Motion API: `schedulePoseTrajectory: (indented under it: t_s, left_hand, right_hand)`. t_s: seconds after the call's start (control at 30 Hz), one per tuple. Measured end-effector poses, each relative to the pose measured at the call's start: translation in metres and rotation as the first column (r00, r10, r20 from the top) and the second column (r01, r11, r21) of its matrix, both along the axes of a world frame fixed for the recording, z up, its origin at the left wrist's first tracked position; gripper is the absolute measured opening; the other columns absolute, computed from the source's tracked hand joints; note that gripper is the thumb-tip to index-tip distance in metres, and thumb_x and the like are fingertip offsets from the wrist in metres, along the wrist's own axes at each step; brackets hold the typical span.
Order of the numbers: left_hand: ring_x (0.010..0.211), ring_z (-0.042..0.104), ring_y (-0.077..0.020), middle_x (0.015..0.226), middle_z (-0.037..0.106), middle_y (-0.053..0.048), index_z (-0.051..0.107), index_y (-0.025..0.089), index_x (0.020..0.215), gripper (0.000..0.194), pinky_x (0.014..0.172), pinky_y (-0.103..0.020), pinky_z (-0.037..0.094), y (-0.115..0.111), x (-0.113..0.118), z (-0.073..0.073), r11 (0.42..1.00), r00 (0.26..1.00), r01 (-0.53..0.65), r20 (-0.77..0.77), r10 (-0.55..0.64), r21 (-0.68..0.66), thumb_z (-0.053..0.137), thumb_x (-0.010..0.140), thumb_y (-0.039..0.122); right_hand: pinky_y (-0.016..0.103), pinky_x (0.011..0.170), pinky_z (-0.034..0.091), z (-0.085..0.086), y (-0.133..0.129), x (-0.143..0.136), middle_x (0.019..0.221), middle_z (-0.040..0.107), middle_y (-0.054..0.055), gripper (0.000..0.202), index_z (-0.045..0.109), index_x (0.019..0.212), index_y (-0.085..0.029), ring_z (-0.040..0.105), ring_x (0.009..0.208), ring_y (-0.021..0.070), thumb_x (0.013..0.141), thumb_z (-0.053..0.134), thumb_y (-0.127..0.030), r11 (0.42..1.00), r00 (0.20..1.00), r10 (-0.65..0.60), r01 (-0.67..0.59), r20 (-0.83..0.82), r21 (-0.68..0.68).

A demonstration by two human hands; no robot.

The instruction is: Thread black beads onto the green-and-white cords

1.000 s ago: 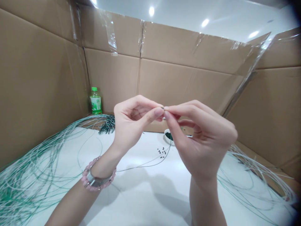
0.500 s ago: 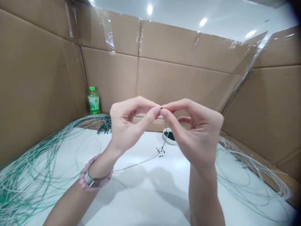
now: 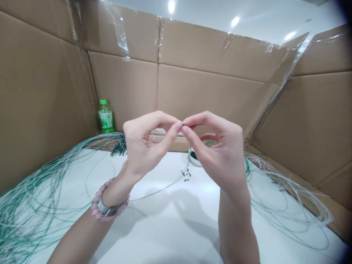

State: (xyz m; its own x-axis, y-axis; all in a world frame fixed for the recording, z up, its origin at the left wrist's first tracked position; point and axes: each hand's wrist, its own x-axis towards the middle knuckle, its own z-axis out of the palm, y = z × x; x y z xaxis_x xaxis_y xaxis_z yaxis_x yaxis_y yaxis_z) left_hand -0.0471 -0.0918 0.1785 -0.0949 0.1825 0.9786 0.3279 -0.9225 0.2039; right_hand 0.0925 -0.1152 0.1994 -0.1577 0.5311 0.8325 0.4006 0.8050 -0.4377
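Thin green wire (image 3: 165,189) arcs up from the white tabletop (image 3: 159,234), below and between the hands, and passes out of sight behind the right hand's thumb; its upper end is hidden there. It looks very light and springy, stiff enough to keep a curve, and probably smooth enough to slide in the fingers, so a pinch close to its tip should give the best control. The tiny black piece (image 3: 183,125) at the meeting fingertips likely weighs almost nothing and would be easily dropped; only a fingertip hold on its sides suits it.

The left hand (image 3: 141,146) pinches thumb to index finger, seemingly on the black piece. The right hand (image 3: 224,150) makes a matching pinch, apparently on the wire, its fingertips touching the left's; which one bears the piece more is too small to tell. Beyond them lie loose black pieces (image 3: 189,175), near a white bowl (image 3: 195,163).
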Motion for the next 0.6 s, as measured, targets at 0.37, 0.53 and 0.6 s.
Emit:
schedulePoseTrajectory:
  t_s: [0.37, 0.53, 0.6]
  left_hand:
    - [0.053, 0.057, -0.0067, 0.062, 0.065, 0.004, 0.063, 0.021, 0.069, 0.013, 0.052, -0.019, 0.049, 0.007, -0.001, 0.000, 0.998, 1.000, 0.005, 0.026, -0.003, -0.068, 0.065, 0.082, 0.021]
    - [0.055, 0.060, -0.0065, 0.064, 0.065, 0.004, 0.064, 0.018, 0.072, 0.011, 0.055, -0.018, 0.051, 0.007, 0.009, -0.007, 0.985, 0.996, 0.085, 0.020, -0.083, -0.148, 0.065, 0.083, 0.021]
    - [0.054, 0.059, -0.0067, 0.064, 0.066, 0.003, 0.065, 0.018, 0.072, 0.012, 0.054, -0.018, 0.051, 0.007, 0.011, -0.008, 0.977, 0.993, 0.116, 0.041, -0.110, -0.177, 0.066, 0.082, 0.025]
  right_hand:
    - [0.027, 0.069, 0.054, 0.010, 0.007, 0.035, 0.080, 0.070, -0.002, 0.003, 0.068, 0.079, -0.021, 0.065, 0.077, 0.0135, 0.077, 0.065, -0.022, 0.944, 0.922, 0.166, -0.047, 0.351, -0.326]
    - [0.023, 0.063, 0.058, 0.007, 0.009, 0.021, 0.079, 0.071, 0.000, 0.004, 0.068, 0.079, -0.022, 0.069, 0.075, 0.0135, 0.081, 0.064, -0.021, 0.975, 0.991, 0.137, -0.134, 0.001, -0.175]
    - [0.023, 0.060, 0.057, 0.005, 0.010, 0.017, 0.073, 0.070, -0.001, 0.010, 0.067, 0.073, -0.022, 0.068, 0.071, 0.0131, 0.082, 0.063, -0.018, 0.978, 0.991, 0.135, -0.135, -0.013, -0.156]
